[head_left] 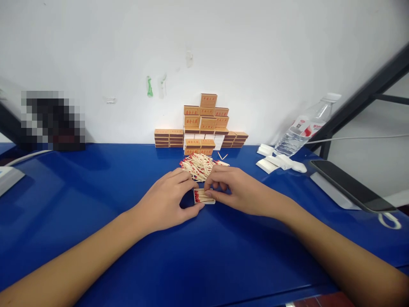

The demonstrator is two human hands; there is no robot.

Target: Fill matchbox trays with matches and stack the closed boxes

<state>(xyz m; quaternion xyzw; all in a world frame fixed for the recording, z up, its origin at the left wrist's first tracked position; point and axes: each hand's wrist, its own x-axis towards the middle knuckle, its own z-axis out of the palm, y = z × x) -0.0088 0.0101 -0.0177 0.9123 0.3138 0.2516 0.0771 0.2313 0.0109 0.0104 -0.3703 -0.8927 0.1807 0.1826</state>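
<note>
A small white matchbox tray [204, 196] with red-tipped matches in it lies on the blue table [204, 256]. My left hand [169, 198] curls around the tray's left end, thumb under its near edge. My right hand [234, 187] pinches the tray's right end, with its fingers bent over the matches. Just behind both hands lies a loose pile of matches [198, 165]. Whether any single match is between my right fingers is hidden.
Brown matchboxes [204, 123] are stacked against the white wall. White empty trays [271, 160] and a tilted plastic water bottle [303, 125] lie to the right. A dark phone [351, 185] rests on a stand at far right. A white object [8, 177] sits at the left edge.
</note>
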